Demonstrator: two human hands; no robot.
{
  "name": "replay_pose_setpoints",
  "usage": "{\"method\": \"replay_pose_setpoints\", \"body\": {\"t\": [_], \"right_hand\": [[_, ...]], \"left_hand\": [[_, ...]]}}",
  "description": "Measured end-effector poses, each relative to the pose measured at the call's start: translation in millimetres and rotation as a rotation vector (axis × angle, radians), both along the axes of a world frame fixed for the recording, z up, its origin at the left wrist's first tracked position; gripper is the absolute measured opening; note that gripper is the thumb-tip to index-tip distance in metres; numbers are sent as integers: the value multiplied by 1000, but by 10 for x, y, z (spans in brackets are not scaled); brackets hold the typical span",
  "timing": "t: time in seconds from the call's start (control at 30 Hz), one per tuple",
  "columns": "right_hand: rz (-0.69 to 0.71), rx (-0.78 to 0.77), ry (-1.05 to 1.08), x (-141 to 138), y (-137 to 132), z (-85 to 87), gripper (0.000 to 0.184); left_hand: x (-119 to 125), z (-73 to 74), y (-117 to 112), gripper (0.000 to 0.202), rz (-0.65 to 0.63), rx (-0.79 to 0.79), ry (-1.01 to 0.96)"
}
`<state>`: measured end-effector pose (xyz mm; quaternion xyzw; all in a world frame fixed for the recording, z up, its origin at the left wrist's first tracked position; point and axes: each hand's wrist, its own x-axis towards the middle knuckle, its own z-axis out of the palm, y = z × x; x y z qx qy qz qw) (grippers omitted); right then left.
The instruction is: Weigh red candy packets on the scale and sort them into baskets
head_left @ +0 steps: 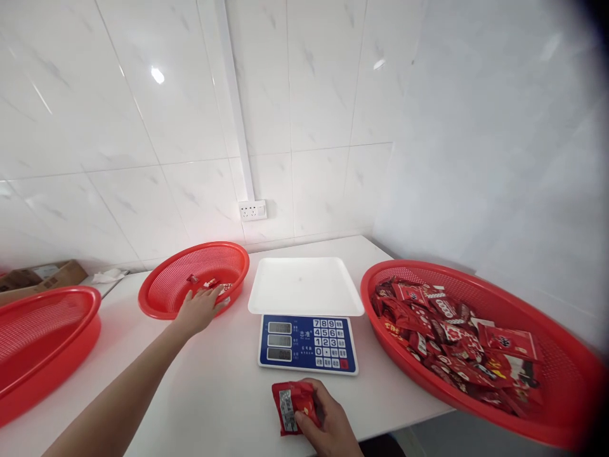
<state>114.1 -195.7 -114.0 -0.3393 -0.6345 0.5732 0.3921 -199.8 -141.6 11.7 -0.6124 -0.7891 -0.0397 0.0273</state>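
Note:
My left hand (200, 309) reaches over the near rim of a small red mesh basket (164, 293), fingers stretched out above a few red packets (209, 284) lying inside; it holds nothing that I can see. My right hand (328, 422) rests at the table's near edge, fingers closed on a red snack packet (288, 407) pressed against the tabletop. Between the hands stands a digital scale with a bare white weighing tray (304, 285) and a blue keypad panel (309, 343).
A large red basket (561, 374) heaped with red snack packets sits at the right, overhanging the table edge. Another red basket (42, 336) is at the far left, with cardboard boxes (42, 274) behind it. A wall socket (252, 210) sits on the tiled wall.

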Motion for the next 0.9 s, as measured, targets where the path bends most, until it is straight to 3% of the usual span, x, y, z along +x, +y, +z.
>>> {"method": "replay_pose_setpoints", "body": {"t": [0.1,0.2,0.27,0.4,0.5,0.6,0.73,0.8,0.9], "right_hand": [[-15,-13,-5,-7,-8,-33,35],[-40,-72,40,-24,1,-34,41],[-51,-119,71,-36,24,9,44],[-72,-167,68,-56,72,198,47],[-82,-155,22,-59,78,342,53],[-82,-98,-115,-44,67,417,54],[-173,46,-294,-8,81,432,45],[-191,17,-313,8,109,449,42],[-157,-149,-237,26,165,531,40]], "left_hand": [[-67,1,-125,51,86,47,21],[150,-38,-301,49,13,252,-103],[479,-145,-449,43,-126,309,-401],[1253,-477,-711,42,-278,36,-1200],[1593,-668,-797,48,-209,-123,-1608],[1655,-750,-789,50,-59,-200,-1853],[1558,-754,-737,46,6,-255,-2012],[1514,-745,-729,44,35,-272,-2058],[1482,-733,-749,42,25,-263,-2081]]}}
